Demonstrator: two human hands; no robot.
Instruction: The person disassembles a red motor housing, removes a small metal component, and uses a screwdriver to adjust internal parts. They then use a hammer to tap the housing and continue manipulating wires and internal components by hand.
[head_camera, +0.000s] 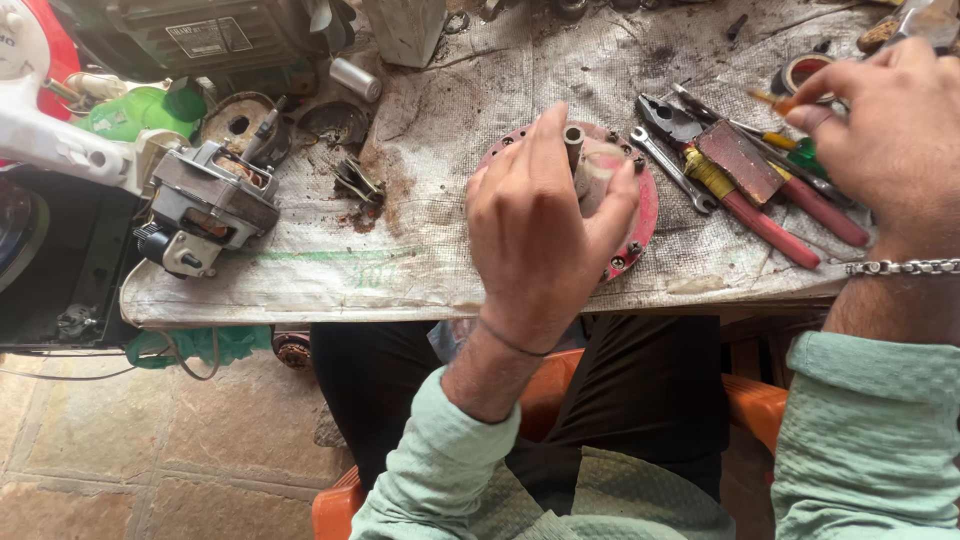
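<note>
Red round metal plate (640, 215) with rim bolts lies at frame centre on the cloth-covered counter (440, 150); the left hand (535, 235) closes its grip on the plate's grey centre shaft (578, 160). At right, the right hand (895, 135) pinches a small orange-tipped tool (772, 99) above the red-handled pliers (745, 195). Judged step: steadying the shaft; next calls for bringing the tool across accurately.

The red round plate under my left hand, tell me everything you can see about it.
The red round plate is a flat metal disc with worn, grimy red paint and small bolts around its rim. A grey hollow shaft stands upright from its middle. It lies flat on the dirty cloth near the table's front edge, left of the pliers and spanner. The left hand covers much of it, fingers around the shaft.
</note>
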